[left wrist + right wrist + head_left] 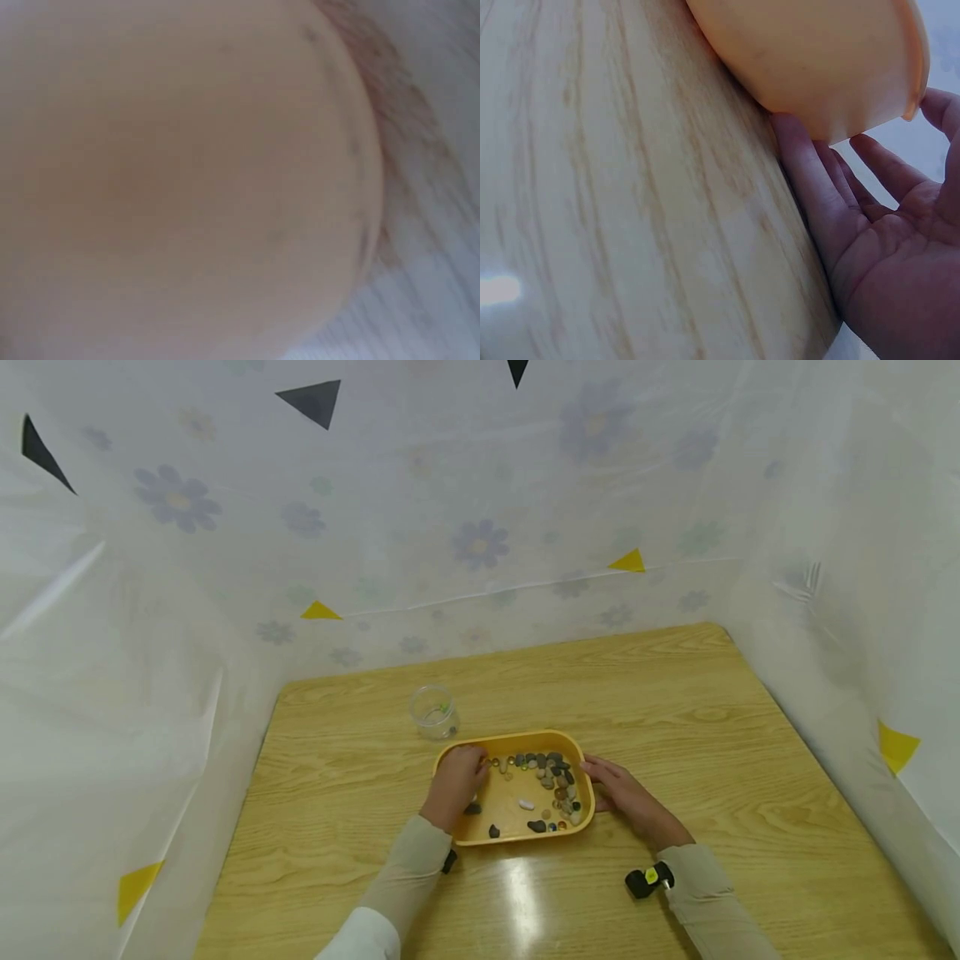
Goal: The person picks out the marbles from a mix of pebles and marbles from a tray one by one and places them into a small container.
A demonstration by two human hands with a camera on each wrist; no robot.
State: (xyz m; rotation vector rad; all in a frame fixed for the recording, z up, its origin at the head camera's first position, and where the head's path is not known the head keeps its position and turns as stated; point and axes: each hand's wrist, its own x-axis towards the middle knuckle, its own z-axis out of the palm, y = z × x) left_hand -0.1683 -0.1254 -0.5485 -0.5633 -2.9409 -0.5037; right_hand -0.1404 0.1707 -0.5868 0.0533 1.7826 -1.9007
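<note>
Left hand (456,781) is down inside the yellow tray (501,802), left end; I can't tell whether it holds anything. Tray sits on the table (337,793), stones (548,782) mostly bunched right. Right hand (628,798), fingers relaxed, touches the right end. Far-left clear cup (431,722) has few bits (444,707); I'd judge partway, most pieces left in tray.

In the head view, the fingertips of the left grip (456,785) are hidden in the tray (504,814), so what they touch cannot be told; its sleeve (408,872) partly hides a black device (449,862). Bits (442,707) in the jar (429,727) are too small to tell. The table (337,777) runs off below. The left wrist view is blurred. In the right wrist view, edges crop the tray and right grip (889,232)
</note>
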